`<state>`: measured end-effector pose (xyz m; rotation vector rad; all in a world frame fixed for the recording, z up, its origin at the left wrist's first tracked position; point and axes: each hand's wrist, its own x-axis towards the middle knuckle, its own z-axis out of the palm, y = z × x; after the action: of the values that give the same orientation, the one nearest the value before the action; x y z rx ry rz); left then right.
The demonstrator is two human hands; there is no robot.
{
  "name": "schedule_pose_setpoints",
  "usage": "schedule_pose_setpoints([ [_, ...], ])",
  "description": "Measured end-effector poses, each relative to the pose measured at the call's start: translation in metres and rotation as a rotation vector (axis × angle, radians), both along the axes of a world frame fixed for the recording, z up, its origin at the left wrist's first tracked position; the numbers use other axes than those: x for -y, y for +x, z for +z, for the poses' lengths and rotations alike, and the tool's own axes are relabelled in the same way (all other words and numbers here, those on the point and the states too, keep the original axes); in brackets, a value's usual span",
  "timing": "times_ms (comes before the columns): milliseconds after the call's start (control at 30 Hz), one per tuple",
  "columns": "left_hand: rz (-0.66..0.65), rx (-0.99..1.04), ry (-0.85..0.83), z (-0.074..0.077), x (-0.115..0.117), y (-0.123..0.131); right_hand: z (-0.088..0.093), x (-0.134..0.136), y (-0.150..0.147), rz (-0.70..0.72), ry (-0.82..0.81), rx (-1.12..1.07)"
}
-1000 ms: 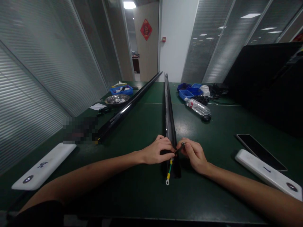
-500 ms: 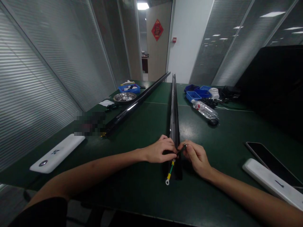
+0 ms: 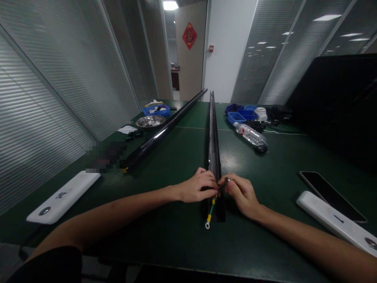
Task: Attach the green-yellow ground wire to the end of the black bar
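Note:
A long black channel-shaped rail (image 3: 214, 149) runs away from me along the table. My left hand (image 3: 200, 186) is closed over its left edge near the close end, thumb and fingertips at the inside of the rail. Pinched in my right hand (image 3: 242, 193) is a small dark tool with a shiny rounded metal end (image 3: 226, 181), slanting down towards my left fingertips; its exact kind is unclear. A short green-yellow wire with a ring terminal (image 3: 210, 214) lies over the rail's near end. My fingers hide its upper end.
Another black rail (image 3: 165, 131) lies slanted to the left. White devices (image 3: 63, 198) (image 3: 335, 220) and a phone (image 3: 332, 195) flank my arms. Further back are a metal bowl (image 3: 150, 121), blue trays (image 3: 236, 117), a plastic bottle (image 3: 251, 134) and a black screen (image 3: 341, 106).
The whole view has shifted slightly as my head turned a little to the right. Both hands stay at the rail's near end, and the small tool has tilted slightly.

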<state>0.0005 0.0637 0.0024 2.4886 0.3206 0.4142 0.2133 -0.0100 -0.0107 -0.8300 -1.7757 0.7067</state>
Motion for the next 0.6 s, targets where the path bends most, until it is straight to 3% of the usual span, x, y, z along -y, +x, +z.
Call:
schedule_pose_setpoints([
  [233, 0.039, 0.009, -0.017, 0.0012, 0.0013, -0.0012, 0.0018, -0.0014, -0.0018, -0.019, 0.078, 0.030],
  [600, 0.018, 0.019, -0.022, -0.0016, -0.0002, -0.0008, 0.0008, -0.0013, -0.0010, -0.007, 0.036, 0.037],
])
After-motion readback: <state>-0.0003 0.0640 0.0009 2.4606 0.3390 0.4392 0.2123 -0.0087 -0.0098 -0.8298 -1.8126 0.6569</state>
